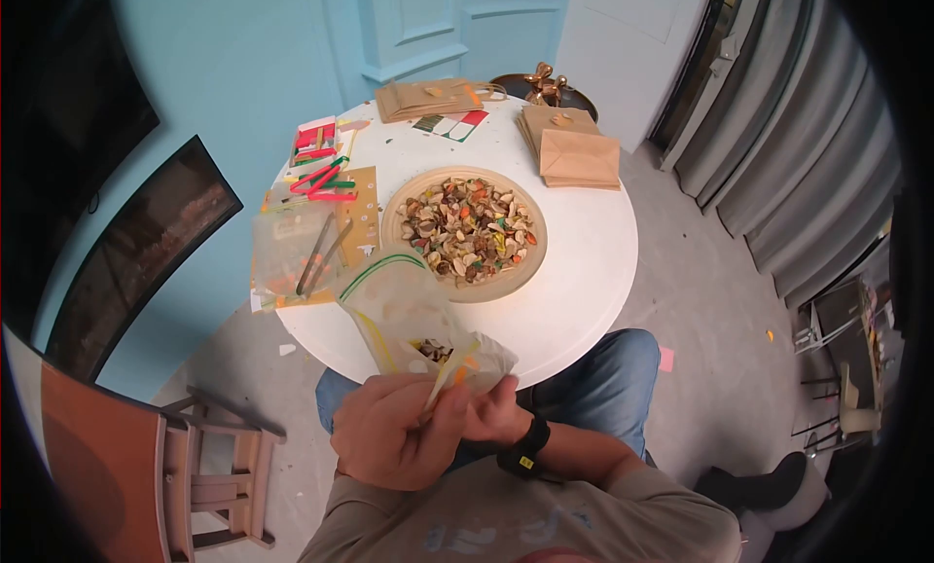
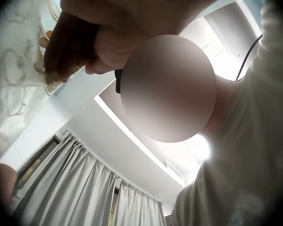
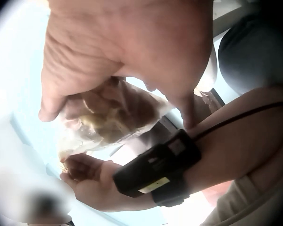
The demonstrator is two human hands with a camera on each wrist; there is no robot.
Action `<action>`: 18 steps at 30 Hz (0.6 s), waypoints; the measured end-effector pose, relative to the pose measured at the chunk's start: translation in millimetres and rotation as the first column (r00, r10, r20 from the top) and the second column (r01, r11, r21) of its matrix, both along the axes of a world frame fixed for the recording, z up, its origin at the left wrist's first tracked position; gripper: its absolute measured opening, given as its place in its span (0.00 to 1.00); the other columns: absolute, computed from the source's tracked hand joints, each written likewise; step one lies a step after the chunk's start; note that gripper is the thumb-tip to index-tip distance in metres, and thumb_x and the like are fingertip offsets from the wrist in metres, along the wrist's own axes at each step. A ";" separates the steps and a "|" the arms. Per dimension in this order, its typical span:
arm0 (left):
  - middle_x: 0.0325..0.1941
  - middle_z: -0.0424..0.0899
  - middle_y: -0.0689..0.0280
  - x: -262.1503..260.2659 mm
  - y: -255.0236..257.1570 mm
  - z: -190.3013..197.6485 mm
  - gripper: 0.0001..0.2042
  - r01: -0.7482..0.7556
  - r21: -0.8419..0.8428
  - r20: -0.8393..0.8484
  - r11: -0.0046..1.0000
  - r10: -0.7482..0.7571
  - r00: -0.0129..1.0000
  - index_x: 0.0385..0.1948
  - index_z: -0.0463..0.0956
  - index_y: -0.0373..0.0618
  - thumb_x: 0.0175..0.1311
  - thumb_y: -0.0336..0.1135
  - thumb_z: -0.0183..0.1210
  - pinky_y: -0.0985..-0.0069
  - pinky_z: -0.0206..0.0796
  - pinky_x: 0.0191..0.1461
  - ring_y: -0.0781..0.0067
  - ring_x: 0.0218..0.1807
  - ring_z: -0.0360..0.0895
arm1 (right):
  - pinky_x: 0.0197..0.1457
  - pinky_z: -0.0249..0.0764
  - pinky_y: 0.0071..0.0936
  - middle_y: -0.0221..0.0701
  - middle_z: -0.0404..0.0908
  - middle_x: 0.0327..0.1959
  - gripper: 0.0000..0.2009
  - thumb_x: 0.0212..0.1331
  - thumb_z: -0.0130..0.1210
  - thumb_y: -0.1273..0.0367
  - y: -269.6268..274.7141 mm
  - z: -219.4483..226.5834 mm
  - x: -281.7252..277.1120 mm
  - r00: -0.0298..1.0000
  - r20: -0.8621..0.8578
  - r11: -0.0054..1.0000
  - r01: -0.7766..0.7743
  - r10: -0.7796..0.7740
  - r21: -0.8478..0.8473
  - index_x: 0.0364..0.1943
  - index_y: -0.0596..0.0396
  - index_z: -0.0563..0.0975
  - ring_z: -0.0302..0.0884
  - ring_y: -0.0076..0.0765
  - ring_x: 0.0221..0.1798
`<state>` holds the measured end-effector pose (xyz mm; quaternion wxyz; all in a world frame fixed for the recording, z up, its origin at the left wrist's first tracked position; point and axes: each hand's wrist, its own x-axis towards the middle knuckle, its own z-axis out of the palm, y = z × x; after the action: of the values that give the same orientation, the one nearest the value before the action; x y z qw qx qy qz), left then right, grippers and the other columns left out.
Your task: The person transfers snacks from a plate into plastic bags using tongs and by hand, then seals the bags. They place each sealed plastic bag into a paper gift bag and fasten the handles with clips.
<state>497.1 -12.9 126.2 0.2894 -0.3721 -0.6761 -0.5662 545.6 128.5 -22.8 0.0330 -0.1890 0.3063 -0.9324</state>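
Observation:
Held close to my body over the table's near edge is a translucent plastic zip bag point(image 1: 394, 295), with a green stripe along its far edge and orange print low on the right. A small heap of dark and pale dried pieces point(image 1: 433, 350) shows through it. My left hand point(image 1: 394, 432) pinches the bag's near edge between thumb and curled fingers. On the bag's right side, my right hand point(image 1: 499, 412) grips it from behind, partly hidden by the left. In the right wrist view, my right hand point(image 3: 127, 52) spans the bag point(image 3: 118, 117), thumb and fingers on opposite sides.
Beyond the bag, a round tray point(image 1: 457, 292) full of potpourri stands on the white table point(image 1: 593, 242). Metal tongs point(image 1: 324, 256), plastic bags and coloured clips point(image 1: 321, 179) lie at the left. Brown paper bags point(image 1: 579, 159) are at the back right, others point(image 1: 428, 101) at the back.

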 end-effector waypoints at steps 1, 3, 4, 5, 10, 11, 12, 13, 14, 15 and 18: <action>0.30 0.92 0.58 0.0 0.0 0.0 0.10 0.007 -0.004 0.021 1.000 -0.007 1.000 0.38 0.87 0.44 0.62 0.30 0.81 0.65 0.78 0.31 0.58 0.29 0.88 | 0.91 0.56 0.64 0.36 0.49 0.94 0.63 0.66 0.49 0.20 1.0 0.1 -0.5 1.000 0.005 1.000 -0.002 0.002 -0.002 0.93 0.44 0.41 0.53 0.51 0.93; 0.29 0.91 0.59 0.3 -2.0 4.7 0.10 0.013 -0.010 0.041 1.000 -0.012 0.999 0.38 0.87 0.44 0.63 0.31 0.81 0.64 0.77 0.30 0.58 0.28 0.88 | 0.92 0.57 0.60 0.34 0.54 0.93 0.59 0.70 0.49 0.22 9.4 4.9 -5.6 0.985 0.102 0.989 0.145 -0.140 -0.042 0.92 0.46 0.47 0.57 0.50 0.92; 0.30 0.91 0.59 0.6 -5.0 10.7 0.10 0.023 -0.152 0.043 0.988 -0.017 0.999 0.39 0.87 0.43 0.64 0.31 0.81 0.64 0.77 0.29 0.59 0.27 0.88 | 0.92 0.57 0.60 0.34 0.54 0.93 0.59 0.70 0.49 0.22 15.6 0.8 -9.4 0.985 0.100 0.989 0.144 -0.139 -0.042 0.92 0.46 0.47 0.57 0.50 0.92; 0.30 0.90 0.59 0.1 -6.4 13.8 0.11 0.031 -0.290 0.045 0.956 -0.019 0.999 0.40 0.86 0.42 0.65 0.32 0.80 0.64 0.76 0.28 0.59 0.26 0.87 | 0.91 0.58 0.58 0.34 0.59 0.91 0.57 0.70 0.51 0.24 24.0 -7.9 -15.3 0.982 0.138 0.974 0.153 -0.131 -0.167 0.91 0.47 0.52 0.59 0.48 0.91; 0.33 0.90 0.59 -8.0 9.4 12.2 0.17 -0.057 -0.359 -0.012 0.932 0.056 0.998 0.48 0.85 0.39 0.65 0.36 0.82 0.68 0.73 0.24 0.63 0.23 0.84 | 0.87 0.64 0.61 0.37 0.73 0.84 0.52 0.67 0.62 0.29 90.1 -6.7 -25.7 0.840 0.202 0.850 0.523 -0.503 -0.057 0.85 0.52 0.66 0.72 0.49 0.82; 0.35 0.91 0.59 -9.5 12.3 11.1 0.21 -0.078 -0.315 -0.031 0.946 0.072 0.997 0.51 0.85 0.38 0.65 0.38 0.82 0.69 0.72 0.23 0.64 0.22 0.83 | 0.85 0.69 0.59 0.36 0.77 0.81 0.48 0.69 0.67 0.35 114.0 -8.2 -26.8 0.814 0.164 0.819 0.572 -0.557 -0.056 0.83 0.51 0.69 0.77 0.47 0.79; 0.35 0.91 0.59 -11.0 11.2 11.5 0.21 -0.081 -0.314 -0.030 0.946 0.076 0.997 0.51 0.85 0.38 0.65 0.38 0.82 0.69 0.72 0.23 0.64 0.22 0.83 | 0.84 0.71 0.54 0.34 0.78 0.79 0.43 0.71 0.68 0.41 133.0 14.1 -26.1 0.770 0.094 0.776 0.628 -0.631 0.064 0.82 0.51 0.70 0.79 0.44 0.77; 0.38 0.91 0.58 -12.1 10.0 11.9 0.23 -0.072 -0.291 -0.024 0.954 0.068 0.997 0.54 0.84 0.37 0.65 0.40 0.82 0.70 0.72 0.23 0.65 0.22 0.83 | 0.83 0.74 0.50 0.32 0.80 0.78 0.39 0.74 0.69 0.47 154.7 38.6 -28.6 0.724 0.012 0.714 0.677 -0.690 0.178 0.81 0.50 0.71 0.81 0.42 0.75; 0.40 0.91 0.57 -13.3 8.9 12.1 0.26 -0.063 -0.268 -0.017 0.961 0.060 0.998 0.57 0.83 0.36 0.65 0.41 0.83 0.71 0.72 0.22 0.66 0.22 0.82 | 0.82 0.75 0.46 0.31 0.81 0.77 0.35 0.75 0.68 0.51 183.4 45.2 -35.1 0.709 -0.039 0.690 0.696 -0.704 0.200 0.79 0.51 0.73 0.82 0.39 0.74; 0.40 0.91 0.57 -14.8 7.8 12.2 0.26 -0.065 -0.267 -0.015 0.961 0.064 0.998 0.57 0.83 0.36 0.65 0.41 0.83 0.71 0.72 0.22 0.66 0.22 0.82 | 0.80 0.76 0.41 0.31 0.82 0.75 0.31 0.77 0.67 0.55 209.8 51.7 -43.0 0.691 -0.089 0.663 0.716 -0.717 0.220 0.78 0.52 0.74 0.82 0.37 0.74; 0.45 0.91 0.54 -20.3 7.0 12.0 0.27 -0.067 -0.246 0.030 0.967 0.077 0.997 0.57 0.82 0.35 0.65 0.42 0.82 0.73 0.72 0.22 0.68 0.22 0.81 | 0.71 0.82 0.37 0.33 0.88 0.64 0.26 0.77 0.66 0.61 256.5 112.8 -73.3 0.645 -0.185 0.500 0.715 -0.742 0.488 0.71 0.60 0.78 0.86 0.33 0.65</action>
<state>476.8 -5.8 138.1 0.2484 -0.3690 -0.7593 -0.4750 472.3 385.0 90.0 -0.3051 -0.0028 0.5957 -0.7430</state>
